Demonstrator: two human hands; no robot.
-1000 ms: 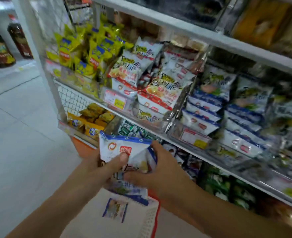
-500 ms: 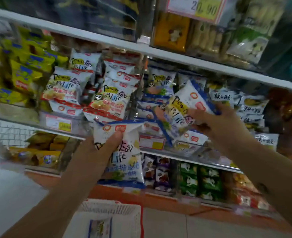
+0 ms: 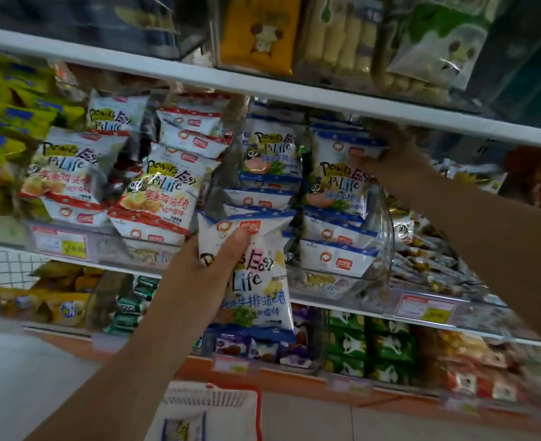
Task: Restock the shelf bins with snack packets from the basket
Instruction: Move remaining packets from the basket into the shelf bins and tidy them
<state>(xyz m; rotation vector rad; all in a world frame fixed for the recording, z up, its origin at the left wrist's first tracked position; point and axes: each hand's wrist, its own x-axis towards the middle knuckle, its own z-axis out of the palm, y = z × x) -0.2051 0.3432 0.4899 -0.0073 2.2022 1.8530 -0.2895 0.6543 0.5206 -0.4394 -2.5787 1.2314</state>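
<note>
My left hand (image 3: 211, 265) grips a white snack packet with blue trim (image 3: 259, 281) in front of the middle shelf, thumb across its top. My right hand (image 3: 390, 154) reaches under the upper shelf and holds the top edge of another blue-trimmed packet (image 3: 339, 176), which stands on the stack in the clear bin (image 3: 380, 249). More blue packets fill that bin and the one to its left. The white basket with a red rim (image 3: 231, 405) sits on the floor below, with at least one packet (image 3: 183, 428) in it.
Red-trimmed packets (image 3: 154, 192) fill the bins to the left, yellow packets (image 3: 5, 128) farther left. The white upper shelf board (image 3: 294, 90) hangs just above my right hand. Green and purple packs (image 3: 374, 345) line the lower shelf. Price tags (image 3: 425, 308) edge the shelves.
My right hand carried its packet up and to the right into the bin's top. My left hand rose slightly with its packet. The view shifted from basket to shelf.
</note>
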